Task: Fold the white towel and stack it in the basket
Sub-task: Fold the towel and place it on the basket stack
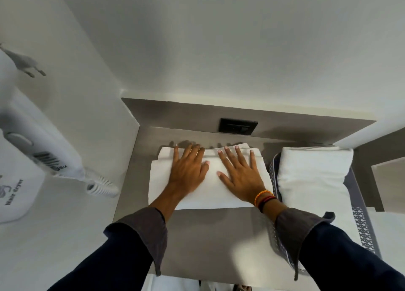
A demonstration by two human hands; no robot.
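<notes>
Folded white towel (210, 194), long axis left-right

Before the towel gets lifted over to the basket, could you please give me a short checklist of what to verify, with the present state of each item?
1. Towel folded into a compact rectangle on the counter: ok.
2. Both hands on it: ok; left hand and right hand lie flat on top, fingers spread, not gripping.
3. Layers lined up: not ok; at the far edge the layers sit slightly offset.
4. Basket beside the towel on the right: ok.
5. Room in the basket: cannot tell; a folded towel already lies in it, and its depth is hidden.
6. Path across clear: ok; nothing stands between towel and basket.
</notes>
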